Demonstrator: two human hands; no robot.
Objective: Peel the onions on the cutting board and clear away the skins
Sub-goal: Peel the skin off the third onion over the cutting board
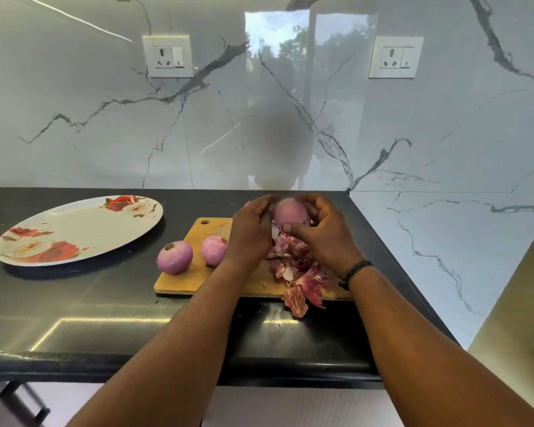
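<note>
Countertop (74, 303), black and glossy, carries a floral plate (74, 229) at far left, probably waiting for peeled onions or scraps. Right of it lies the wooden cutting board (195, 272), holding two peeled onions (174, 257) at its left edge and a heap of skins (293, 266) near right, some spilling over the near edge. Above the board, the left hand (253, 232) and right hand (321, 232) both curl around a third onion (290, 212), likely stripping its last layer so scraps drop onto the heap.
</note>
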